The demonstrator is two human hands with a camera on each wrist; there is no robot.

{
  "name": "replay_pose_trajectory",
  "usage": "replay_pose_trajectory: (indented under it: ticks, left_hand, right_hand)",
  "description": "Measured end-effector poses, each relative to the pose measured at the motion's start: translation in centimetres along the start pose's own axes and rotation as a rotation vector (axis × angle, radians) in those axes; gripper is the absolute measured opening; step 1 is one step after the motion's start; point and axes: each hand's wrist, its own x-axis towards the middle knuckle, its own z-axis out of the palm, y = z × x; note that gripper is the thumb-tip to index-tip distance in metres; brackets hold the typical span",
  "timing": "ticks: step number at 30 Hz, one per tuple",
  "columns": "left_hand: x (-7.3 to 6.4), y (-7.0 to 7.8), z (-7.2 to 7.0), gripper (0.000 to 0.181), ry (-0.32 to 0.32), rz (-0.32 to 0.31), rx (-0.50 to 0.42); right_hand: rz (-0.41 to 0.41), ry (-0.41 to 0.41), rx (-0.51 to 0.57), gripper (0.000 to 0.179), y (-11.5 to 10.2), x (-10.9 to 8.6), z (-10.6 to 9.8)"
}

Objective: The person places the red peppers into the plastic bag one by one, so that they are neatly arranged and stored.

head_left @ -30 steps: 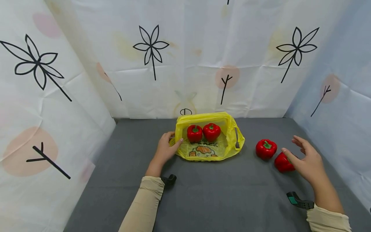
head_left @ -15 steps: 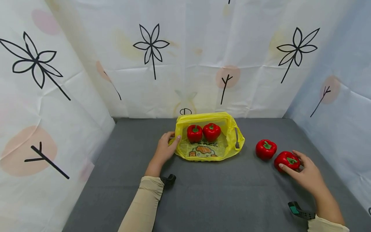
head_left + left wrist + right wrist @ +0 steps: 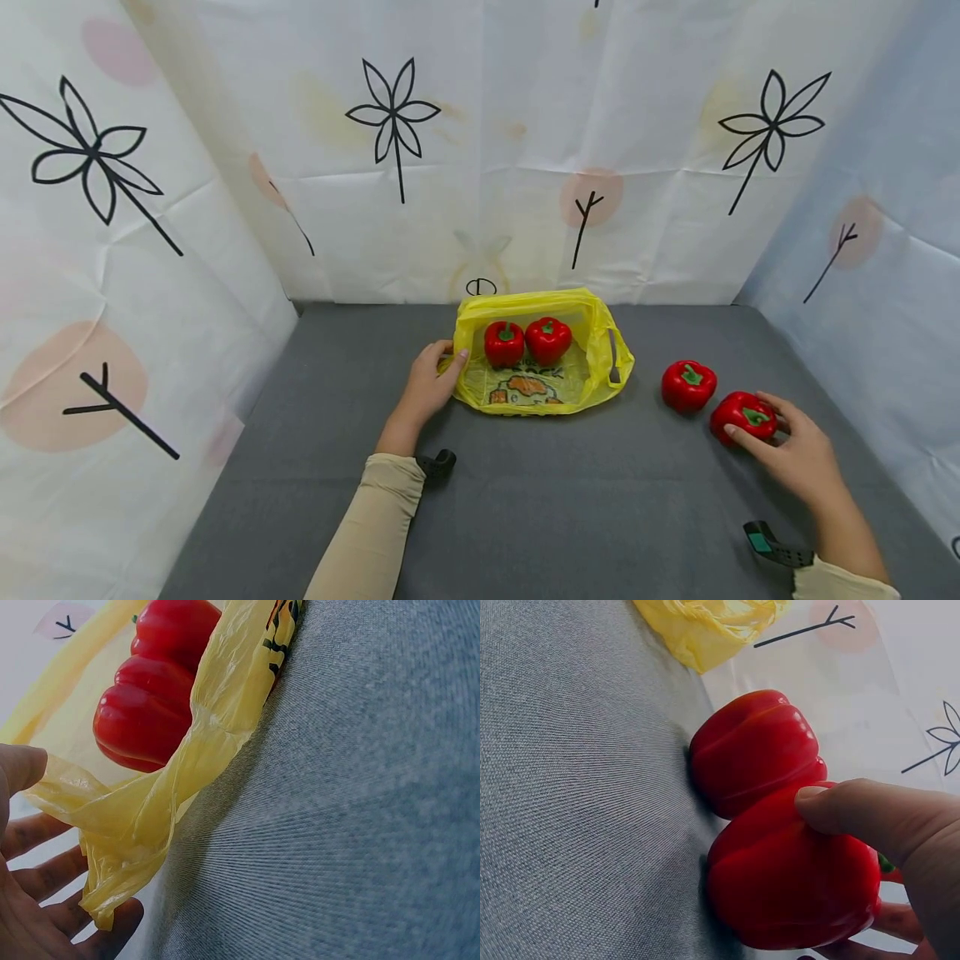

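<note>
A yellow plastic bag (image 3: 525, 304) lies on its side, mouth toward me, with two red bell peppers (image 3: 504, 346) inside. My left hand (image 3: 429, 385) holds the left edge of that bag; in the left wrist view the thumb lies at the near side of the yellow plastic (image 3: 139, 817) and the fingers behind it. On the right, my right hand (image 3: 806, 462) grips a red bell pepper (image 3: 738, 417), thumb on its near side as the right wrist view shows, other fingers mostly hidden behind. Another red bell pepper (image 3: 687, 388) sits just beyond it to the left.
A dark grey cloth (image 3: 570, 508) covers the table. White patterned sheets (image 3: 487, 167) hang along the back and both sides. Between the bag and the loose peppers is a stretch of grey cloth.
My right hand has come down onto the nearer loose pepper and now grips it, tilted so its stem shows. The left hand has stayed at the bag's edge.
</note>
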Motion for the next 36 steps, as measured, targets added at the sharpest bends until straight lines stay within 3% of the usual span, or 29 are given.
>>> replay_pose_trajectory:
  ticks: [10,19,25,36]
  left_hand:
    - [-0.1,0.1,-0.1,0.048,-0.003,0.003,0.010]
    - [-0.1,0.2,-0.1,0.046,-0.003,0.003,0.008]
    - [-0.3,0.2,-0.2,0.047,0.002,0.000,0.003]
    - [-0.4,0.4,-0.2,0.045,-0.006,-0.006,-0.002]
  right_hand:
    - [0.035,0.068,0.027,0.076,-1.7,-0.7,-1.1]
    - [-0.096,0.157,0.099,0.071,-4.0,-1.3,-2.3]
    - [-0.195,0.199,0.161,0.067,-6.7,-1.0,-2.7]
    - [-0.376,0.131,0.258,0.066,-11.6,0.2,-0.2]
